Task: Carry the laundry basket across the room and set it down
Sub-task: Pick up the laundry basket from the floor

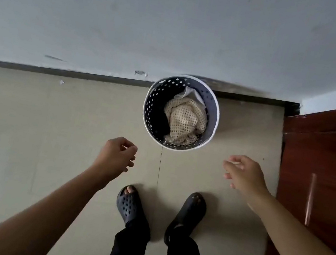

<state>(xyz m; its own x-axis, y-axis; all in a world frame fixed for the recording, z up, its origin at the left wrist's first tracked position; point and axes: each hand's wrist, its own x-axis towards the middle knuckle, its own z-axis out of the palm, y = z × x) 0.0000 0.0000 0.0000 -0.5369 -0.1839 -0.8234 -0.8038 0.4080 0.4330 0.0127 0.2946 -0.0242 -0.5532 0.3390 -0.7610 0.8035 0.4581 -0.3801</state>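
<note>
A round, perforated, pale lavender laundry basket (213,121) stands on the tiled floor against the wall. Inside it lie a beige mesh garment (184,119), a white cloth and something dark. My left hand (117,152) hovers below and to the left of the basket, apart from it, fingers loosely curled and holding nothing. To the basket's lower right, my right hand (245,173) is also clear of the rim, its fingers spread and empty.
A grey-white wall (135,21) with a dark skirting strip runs behind the basket. A red-brown wooden door (323,164) stands close on the right. Beige floor tiles (40,128) spread out to the left. My feet in dark clogs (131,208) stand just behind the basket.
</note>
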